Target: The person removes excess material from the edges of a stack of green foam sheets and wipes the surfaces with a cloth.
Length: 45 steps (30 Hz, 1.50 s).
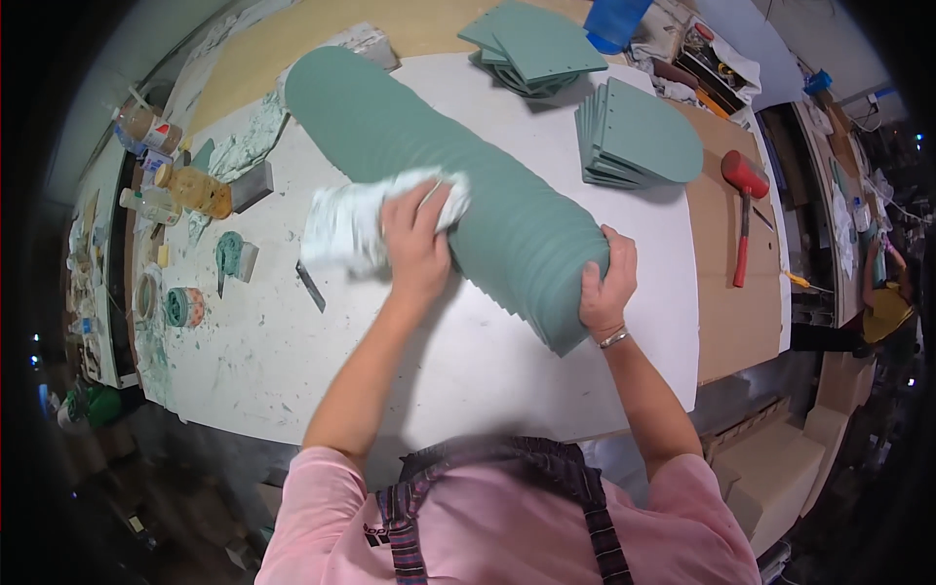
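A long fanned row of overlapping green panels [468, 185] with rounded ends runs diagonally across the white-topped table [409, 361]. My left hand [417, 239] is closed on a white cloth [343, 226], which lies against the left edge of the row and is slightly blurred. At the near right end, my right hand [609, 283] grips the edge of the panels, thumb on top and fingers round the far side. Beyond it stand a stack of green panels with rounded ends [643, 132] and a second, twisted stack [536, 44].
A red mallet [745, 180] lies on brown cardboard [717, 253] at the right. On the left are a dark flat blade [311, 288], a grey block [253, 185], a bottle of amber liquid [200, 190] and a tub with green paste [183, 307]. Another person [889, 307] is at far right.
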### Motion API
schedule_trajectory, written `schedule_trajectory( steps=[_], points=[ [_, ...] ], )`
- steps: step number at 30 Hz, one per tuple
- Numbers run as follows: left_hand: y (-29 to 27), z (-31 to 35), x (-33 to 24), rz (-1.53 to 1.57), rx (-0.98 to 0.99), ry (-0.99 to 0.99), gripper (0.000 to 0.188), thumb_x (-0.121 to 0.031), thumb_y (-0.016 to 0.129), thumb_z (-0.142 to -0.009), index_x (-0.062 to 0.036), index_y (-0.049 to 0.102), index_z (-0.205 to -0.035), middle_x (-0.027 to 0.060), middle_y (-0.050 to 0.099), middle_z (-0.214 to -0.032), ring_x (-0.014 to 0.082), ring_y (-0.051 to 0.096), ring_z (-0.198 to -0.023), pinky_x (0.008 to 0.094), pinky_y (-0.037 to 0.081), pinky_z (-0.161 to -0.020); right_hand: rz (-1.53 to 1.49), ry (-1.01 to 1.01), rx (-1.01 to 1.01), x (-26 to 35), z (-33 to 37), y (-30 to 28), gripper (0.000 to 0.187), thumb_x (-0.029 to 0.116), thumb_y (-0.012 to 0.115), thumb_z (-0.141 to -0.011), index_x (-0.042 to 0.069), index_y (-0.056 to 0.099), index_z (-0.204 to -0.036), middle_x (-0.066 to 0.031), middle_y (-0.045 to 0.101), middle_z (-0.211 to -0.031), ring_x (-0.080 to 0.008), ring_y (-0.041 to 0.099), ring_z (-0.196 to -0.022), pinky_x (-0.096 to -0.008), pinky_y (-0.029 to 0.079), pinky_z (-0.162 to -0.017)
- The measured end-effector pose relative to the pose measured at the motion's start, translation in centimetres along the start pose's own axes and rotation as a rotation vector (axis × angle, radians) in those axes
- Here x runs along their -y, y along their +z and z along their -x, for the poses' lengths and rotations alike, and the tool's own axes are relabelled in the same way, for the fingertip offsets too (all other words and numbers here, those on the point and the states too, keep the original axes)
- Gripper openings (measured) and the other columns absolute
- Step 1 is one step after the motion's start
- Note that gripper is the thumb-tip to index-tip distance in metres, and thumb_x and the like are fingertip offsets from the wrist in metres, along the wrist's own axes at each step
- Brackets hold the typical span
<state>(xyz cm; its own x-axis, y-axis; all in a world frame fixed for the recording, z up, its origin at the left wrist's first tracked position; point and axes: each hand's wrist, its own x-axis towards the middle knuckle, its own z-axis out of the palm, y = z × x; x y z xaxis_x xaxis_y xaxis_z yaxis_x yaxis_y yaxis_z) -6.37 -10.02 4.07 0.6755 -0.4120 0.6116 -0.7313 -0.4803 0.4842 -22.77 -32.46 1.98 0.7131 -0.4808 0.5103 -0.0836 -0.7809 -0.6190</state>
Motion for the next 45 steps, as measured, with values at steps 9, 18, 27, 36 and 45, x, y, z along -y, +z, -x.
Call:
schedule_trajectory(
  steps=[9, 18, 27, 36, 45],
  points=[
    [-1.8, -0.5, -3.1, 0.243, 0.017, -0.135, 0.059, 0.015, 0.043, -0.064, -0.0044, 0.072, -0.112, 0.0146, 0.067, -0.117, 0.0341, 0.061, -0.111, 0.0394, 0.046, -0.099, -0.040, -0.002, -0.022, -0.8, 0.2, -0.3, 0.053, 0.037, 0.057, -0.088, 0.002, 0.057, -0.128, -0.0132, 0.060, -0.115, -0.0326, 0.057, -0.100, -0.0438, 0.046, -0.086],
    [-3.0, 8.9, -4.3, 0.243, 0.284, -0.137, 0.060, 0.015, 0.044, -0.063, -0.0032, 0.072, -0.112, 0.0160, 0.067, -0.116, 0.0331, 0.061, -0.109, 0.0388, 0.048, -0.097, -0.042, -0.010, -0.031, -0.8, 0.5, 0.1, 0.052, 0.036, 0.060, -0.086, 0.004, 0.059, -0.127, -0.0115, 0.060, -0.115, -0.0318, 0.057, -0.100, -0.0430, 0.045, -0.086],
    [0.0, 1.0, -8.4, 0.017, 0.202, -0.044, 0.036, 0.008, 0.064, -0.072, -0.0012, 0.070, -0.106, 0.0123, 0.068, -0.108, 0.0269, 0.064, -0.103, 0.0334, 0.048, -0.094, -0.269, 0.199, 0.214, -1.0, -1.2, -2.5, 0.063, 0.032, 0.076, -0.078, 0.003, 0.057, -0.131, -0.0134, 0.062, -0.120, -0.0342, 0.061, -0.103, -0.0414, 0.050, -0.089],
    [1.0, -10.4, -7.6, 0.046, 0.354, -0.024, 0.021, -0.003, 0.071, -0.077, -0.0018, 0.073, -0.098, 0.0130, 0.069, -0.093, 0.0336, 0.064, -0.088, 0.0385, 0.052, -0.079, -0.254, 0.145, 0.529, 0.0, -5.3, -3.6, 0.095, 0.042, 0.090, -0.063, 0.007, 0.051, -0.142, -0.0143, 0.056, -0.142, -0.0320, 0.056, -0.125, -0.0403, 0.045, -0.107],
    [4.2, -12.6, -7.3, -0.337, 0.629, 0.274, 0.021, -0.016, 0.074, -0.077, -0.0011, 0.070, -0.091, 0.0171, 0.066, -0.096, 0.0385, 0.063, -0.087, 0.0445, 0.052, -0.076, -0.207, 0.031, 0.333, -0.4, -3.5, -2.6, 0.098, 0.052, 0.089, -0.055, 0.007, 0.056, -0.136, -0.0072, 0.059, -0.138, -0.0306, 0.060, -0.115, -0.0427, 0.050, -0.097]
  ],
)
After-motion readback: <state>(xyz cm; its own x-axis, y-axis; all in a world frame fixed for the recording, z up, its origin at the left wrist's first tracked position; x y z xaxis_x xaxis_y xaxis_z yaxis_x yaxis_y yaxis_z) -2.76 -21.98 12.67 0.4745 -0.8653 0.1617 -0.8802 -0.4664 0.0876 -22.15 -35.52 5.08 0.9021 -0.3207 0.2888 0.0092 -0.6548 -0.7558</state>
